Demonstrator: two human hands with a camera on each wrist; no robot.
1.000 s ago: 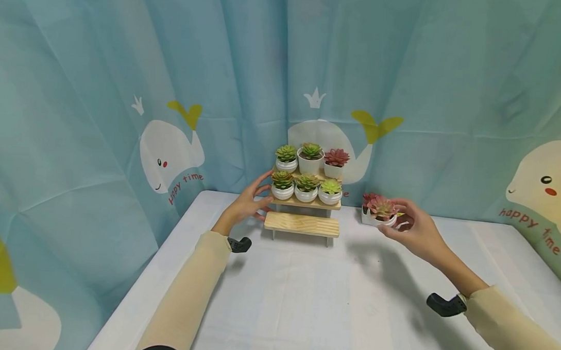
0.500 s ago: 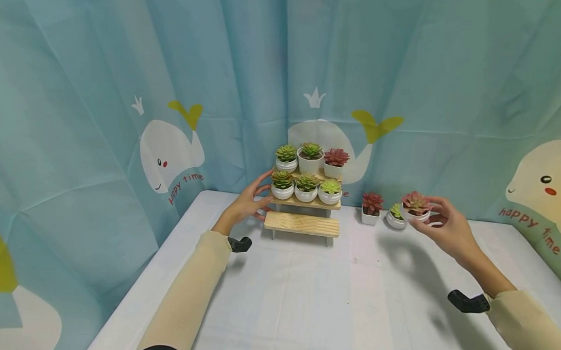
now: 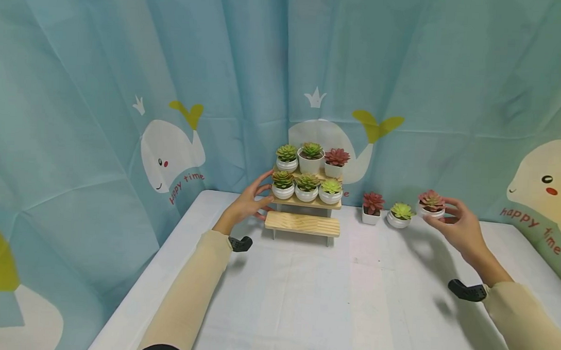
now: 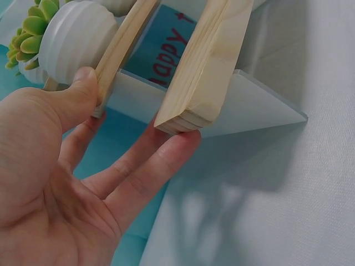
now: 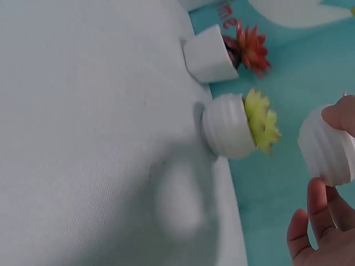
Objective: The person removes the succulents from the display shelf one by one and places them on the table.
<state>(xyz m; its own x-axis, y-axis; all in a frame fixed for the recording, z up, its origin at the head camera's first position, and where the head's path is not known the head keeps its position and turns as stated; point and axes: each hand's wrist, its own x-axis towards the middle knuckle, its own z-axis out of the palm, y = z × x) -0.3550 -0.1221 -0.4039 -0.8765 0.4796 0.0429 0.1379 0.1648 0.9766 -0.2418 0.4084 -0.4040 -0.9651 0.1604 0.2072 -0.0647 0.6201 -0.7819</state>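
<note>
My right hand (image 3: pixel 464 228) grips a white pot with a pink succulent (image 3: pixel 431 203), held above the table at the right; in the right wrist view the white pot (image 5: pixel 327 147) sits between thumb and fingers. At the left end of a three-tier wooden plant stand (image 3: pixel 302 223), my left hand (image 3: pixel 246 203) holds on. In the left wrist view, its thumb and a finger pinch the middle shelf (image 4: pixel 119 52), while other fingertips touch the lower shelf (image 4: pixel 194 83). Several potted succulents fill the upper two tiers; the lowest tier bears none.
A red succulent in a square white pot (image 3: pixel 371 208) and a light green succulent in a round pot (image 3: pixel 400 215) stand on the white-clothed table (image 3: pixel 313 300), right of the stand. A blue whale-print curtain (image 3: pixel 246 91) hangs right behind the table.
My right hand has moved right with the pink succulent, away from the red one, uncovering the light green succulent. My left hand has stayed at the stand.
</note>
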